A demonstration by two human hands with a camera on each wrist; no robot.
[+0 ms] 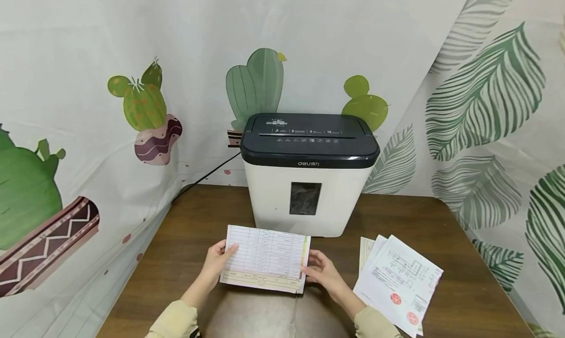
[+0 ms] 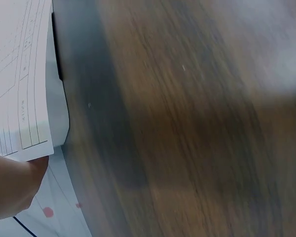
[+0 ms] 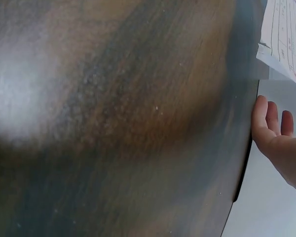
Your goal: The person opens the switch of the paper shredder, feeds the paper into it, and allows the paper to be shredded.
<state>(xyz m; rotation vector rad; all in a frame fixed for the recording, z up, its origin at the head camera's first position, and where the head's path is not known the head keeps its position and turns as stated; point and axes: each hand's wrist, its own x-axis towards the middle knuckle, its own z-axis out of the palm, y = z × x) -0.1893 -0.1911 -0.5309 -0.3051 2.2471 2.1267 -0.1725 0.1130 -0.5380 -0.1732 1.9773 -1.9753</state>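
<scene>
Hands, head view: the left hand (image 1: 217, 262) pinches the left edge of the papers (image 1: 265, 254), on the near side of the shredder (image 1: 270, 193); the right hand (image 1: 324, 272) lies at their right edge. The work seems early: papers in hand, none in the slot (image 1: 309, 136), a pile (image 1: 397, 279) untouched at right. Left wrist view: the papers hide the fingers. Right wrist view: loosely extended fingers (image 3: 260, 116) apart from the papers, a gap unclear in the head view.

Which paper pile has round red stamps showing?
The fanned pile lying on the table at right; the held pile is ruled and shows none.
</scene>
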